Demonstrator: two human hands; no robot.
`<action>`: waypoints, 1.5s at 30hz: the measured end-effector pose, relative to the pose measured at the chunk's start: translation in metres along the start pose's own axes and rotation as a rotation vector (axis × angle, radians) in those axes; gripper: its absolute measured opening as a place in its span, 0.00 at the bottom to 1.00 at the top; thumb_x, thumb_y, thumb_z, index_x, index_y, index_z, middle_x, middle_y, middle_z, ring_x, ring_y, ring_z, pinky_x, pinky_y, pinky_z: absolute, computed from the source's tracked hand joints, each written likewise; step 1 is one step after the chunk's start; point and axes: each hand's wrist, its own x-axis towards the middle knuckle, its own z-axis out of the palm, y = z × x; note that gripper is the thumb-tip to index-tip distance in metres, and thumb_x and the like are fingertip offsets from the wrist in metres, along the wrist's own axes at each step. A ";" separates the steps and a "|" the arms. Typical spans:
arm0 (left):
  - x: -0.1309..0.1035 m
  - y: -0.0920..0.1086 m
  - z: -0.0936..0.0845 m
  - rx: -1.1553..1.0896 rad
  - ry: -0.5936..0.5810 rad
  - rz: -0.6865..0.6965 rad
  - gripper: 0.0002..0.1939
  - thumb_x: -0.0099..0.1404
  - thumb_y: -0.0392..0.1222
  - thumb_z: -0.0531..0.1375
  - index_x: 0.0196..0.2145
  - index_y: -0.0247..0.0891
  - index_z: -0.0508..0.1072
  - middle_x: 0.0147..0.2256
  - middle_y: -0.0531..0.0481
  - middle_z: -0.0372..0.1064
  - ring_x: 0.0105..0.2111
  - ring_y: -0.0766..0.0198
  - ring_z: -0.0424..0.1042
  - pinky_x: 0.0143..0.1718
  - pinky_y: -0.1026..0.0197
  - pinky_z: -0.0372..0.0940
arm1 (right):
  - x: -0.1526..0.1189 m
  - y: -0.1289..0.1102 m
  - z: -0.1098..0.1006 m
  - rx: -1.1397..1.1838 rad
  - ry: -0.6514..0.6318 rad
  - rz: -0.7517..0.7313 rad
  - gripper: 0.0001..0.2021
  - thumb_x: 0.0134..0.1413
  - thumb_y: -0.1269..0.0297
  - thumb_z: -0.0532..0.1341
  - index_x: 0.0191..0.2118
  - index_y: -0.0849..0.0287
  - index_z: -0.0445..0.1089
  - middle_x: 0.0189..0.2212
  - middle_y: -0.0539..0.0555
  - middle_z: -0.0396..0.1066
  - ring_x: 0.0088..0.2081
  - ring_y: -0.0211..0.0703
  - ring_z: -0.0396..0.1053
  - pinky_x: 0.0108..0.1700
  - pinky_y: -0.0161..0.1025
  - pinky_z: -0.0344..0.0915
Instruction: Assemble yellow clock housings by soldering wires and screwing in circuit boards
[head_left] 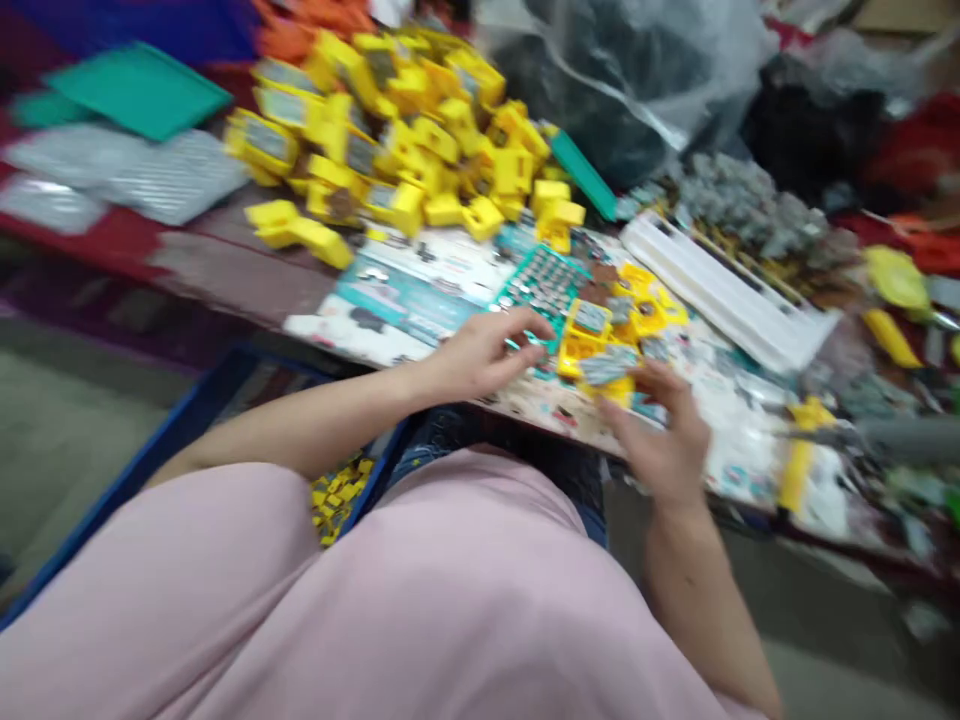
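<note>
My right hand [667,435] grips a small yellow plastic housing [609,388] between thumb and fingers at the table's near edge. A grey part [609,364] lies across the top of this housing. To the left, my left hand [491,352] is curled with thumb and index finger close together, beside a teal tray [544,285] of small metal pieces. Blur hides whatever is in that pinch. Just beyond the right fingertips sit more yellow housings [649,305], some with grey inserts.
Yellow housings [420,140] are heaped at the back. A white plastic strip [720,290], grey parts [739,200] and a yellow-handled tool [802,455] lie right. Teal sheets [142,90] and clear bags [165,175] lie left. A blue bin [187,430] stands below, yellow pieces inside.
</note>
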 end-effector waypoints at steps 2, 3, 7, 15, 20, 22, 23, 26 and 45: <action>-0.009 -0.004 -0.002 0.083 -0.020 0.095 0.11 0.70 0.42 0.54 0.43 0.36 0.74 0.40 0.46 0.78 0.38 0.65 0.76 0.40 0.65 0.67 | 0.018 0.020 -0.013 -0.072 0.172 0.018 0.28 0.48 0.53 0.73 0.54 0.52 0.72 0.39 0.57 0.78 0.36 0.52 0.77 0.34 0.47 0.73; -0.013 -0.007 -0.005 0.149 -0.053 0.126 0.11 0.71 0.41 0.53 0.43 0.36 0.75 0.40 0.46 0.78 0.39 0.65 0.76 0.41 0.65 0.67 | 0.028 0.031 -0.017 -0.140 0.225 0.018 0.29 0.47 0.52 0.73 0.55 0.52 0.72 0.41 0.59 0.78 0.36 0.54 0.77 0.32 0.49 0.72; -0.029 -0.028 -0.038 0.608 0.038 0.095 0.12 0.70 0.38 0.54 0.45 0.38 0.76 0.45 0.44 0.77 0.47 0.58 0.75 0.50 0.56 0.66 | 0.046 0.056 -0.020 -0.394 0.043 -0.013 0.28 0.53 0.50 0.69 0.58 0.52 0.70 0.44 0.62 0.77 0.44 0.68 0.78 0.44 0.62 0.74; -0.049 -0.075 -0.157 1.111 0.467 -0.541 0.30 0.64 0.56 0.61 0.58 0.34 0.71 0.53 0.33 0.72 0.57 0.37 0.66 0.56 0.35 0.57 | 0.035 0.042 -0.022 -0.404 0.059 -0.135 0.33 0.57 0.59 0.67 0.67 0.42 0.59 0.55 0.57 0.73 0.57 0.71 0.72 0.56 0.69 0.71; -0.062 -0.069 -0.154 0.748 0.508 -0.358 0.27 0.63 0.60 0.61 0.53 0.39 0.72 0.51 0.43 0.74 0.53 0.50 0.71 0.57 0.43 0.61 | 0.035 0.039 -0.018 -0.385 0.184 -0.267 0.35 0.53 0.66 0.70 0.66 0.47 0.62 0.58 0.59 0.71 0.59 0.69 0.70 0.57 0.70 0.69; -0.063 -0.060 -0.138 0.434 0.511 -0.184 0.31 0.61 0.64 0.63 0.52 0.37 0.70 0.51 0.42 0.73 0.51 0.54 0.73 0.55 0.49 0.66 | 0.032 0.030 -0.013 -0.367 0.274 -0.331 0.33 0.51 0.69 0.70 0.63 0.51 0.66 0.57 0.60 0.73 0.57 0.67 0.72 0.57 0.68 0.70; -0.063 -0.055 -0.129 0.283 0.504 -0.113 0.33 0.59 0.65 0.65 0.51 0.37 0.69 0.51 0.42 0.73 0.51 0.55 0.73 0.54 0.51 0.68 | 0.030 0.023 -0.011 -0.348 0.305 -0.360 0.31 0.49 0.70 0.71 0.61 0.52 0.68 0.55 0.60 0.74 0.56 0.65 0.73 0.56 0.66 0.71; -0.060 -0.043 -0.098 -0.015 0.446 -0.010 0.32 0.56 0.62 0.69 0.49 0.39 0.67 0.52 0.40 0.70 0.54 0.55 0.72 0.57 0.53 0.68 | 0.024 0.001 0.000 -0.263 0.271 -0.419 0.27 0.49 0.71 0.71 0.56 0.54 0.71 0.51 0.60 0.77 0.52 0.59 0.76 0.53 0.59 0.74; -0.032 -0.008 0.004 -0.565 -0.075 -0.293 0.32 0.61 0.64 0.65 0.51 0.35 0.74 0.40 0.43 0.79 0.38 0.60 0.79 0.36 0.63 0.72 | -0.005 -0.038 0.028 0.179 -0.227 -0.189 0.20 0.60 0.61 0.65 0.58 0.51 0.68 0.54 0.57 0.76 0.53 0.47 0.76 0.55 0.49 0.76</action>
